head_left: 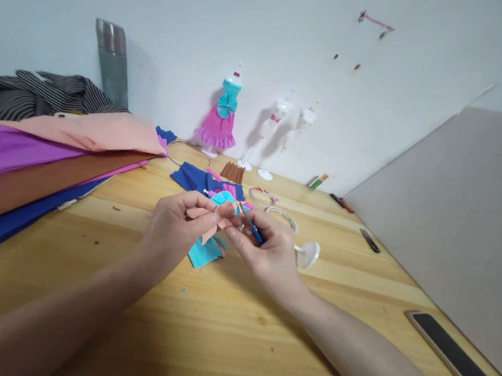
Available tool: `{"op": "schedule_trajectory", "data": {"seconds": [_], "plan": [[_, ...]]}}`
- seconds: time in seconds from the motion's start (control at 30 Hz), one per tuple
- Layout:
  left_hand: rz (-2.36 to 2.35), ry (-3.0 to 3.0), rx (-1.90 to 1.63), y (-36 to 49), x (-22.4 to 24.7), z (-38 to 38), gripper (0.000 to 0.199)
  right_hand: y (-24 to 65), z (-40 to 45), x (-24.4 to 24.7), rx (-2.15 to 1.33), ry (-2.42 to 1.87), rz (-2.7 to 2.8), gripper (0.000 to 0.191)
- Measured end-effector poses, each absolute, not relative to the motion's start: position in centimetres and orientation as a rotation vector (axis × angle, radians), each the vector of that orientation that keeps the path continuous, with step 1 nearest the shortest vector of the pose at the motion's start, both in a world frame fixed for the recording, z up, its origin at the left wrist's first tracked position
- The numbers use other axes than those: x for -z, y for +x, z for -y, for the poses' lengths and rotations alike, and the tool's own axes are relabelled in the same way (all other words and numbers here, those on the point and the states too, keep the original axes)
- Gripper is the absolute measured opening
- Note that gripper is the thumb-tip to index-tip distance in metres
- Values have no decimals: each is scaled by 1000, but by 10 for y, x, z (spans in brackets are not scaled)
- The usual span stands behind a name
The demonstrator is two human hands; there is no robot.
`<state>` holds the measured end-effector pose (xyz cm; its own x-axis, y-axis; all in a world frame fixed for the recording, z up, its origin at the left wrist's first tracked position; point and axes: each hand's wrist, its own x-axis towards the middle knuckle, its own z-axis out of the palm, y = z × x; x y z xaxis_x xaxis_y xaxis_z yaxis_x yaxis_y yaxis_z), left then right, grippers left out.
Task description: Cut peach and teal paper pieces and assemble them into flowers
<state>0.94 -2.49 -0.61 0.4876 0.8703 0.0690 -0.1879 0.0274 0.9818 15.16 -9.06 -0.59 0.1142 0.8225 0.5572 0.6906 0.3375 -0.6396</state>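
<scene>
In the head view my left hand (184,225) pinches a small piece of peach crepe paper (210,230) between thumb and fingers. My right hand (268,246) meets it at the paper's right end, thumb and fingertips closed on that edge. A blue-handled tool (257,234) with a thin dark blade, apparently small scissors, is tucked in the same hand, its tip pointing up. Below the paper lies a turquoise scrap (205,253). Just behind the hands are a turquoise pleated piece (222,198) and dark blue paper (191,177). A white stand base (308,255) shows beside my right hand.
Large coloured sheets (111,131) and a striped cloth (37,89) fill the left, near a grey bottle (113,63). A dressed mini mannequin (220,116) and two white ones (275,118) stand by the wall. Tape rolls (281,218), a cutter (370,240) and a phone (445,345) lie right.
</scene>
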Motion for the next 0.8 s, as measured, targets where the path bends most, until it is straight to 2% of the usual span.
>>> {"op": "schedule_trajectory", "data": {"seconds": [0.23,0.47,0.8], "plan": [[-712,1324,-888,8,1,26,19,161,93,15,117,-1381,1815,8],[-735,1349,-868,7,6,25,14,165,93,17,534,-1192,2082,26],[-747,1395,-890,6,5,22,15,164,94,17,365,-1187,2104,25]]}}
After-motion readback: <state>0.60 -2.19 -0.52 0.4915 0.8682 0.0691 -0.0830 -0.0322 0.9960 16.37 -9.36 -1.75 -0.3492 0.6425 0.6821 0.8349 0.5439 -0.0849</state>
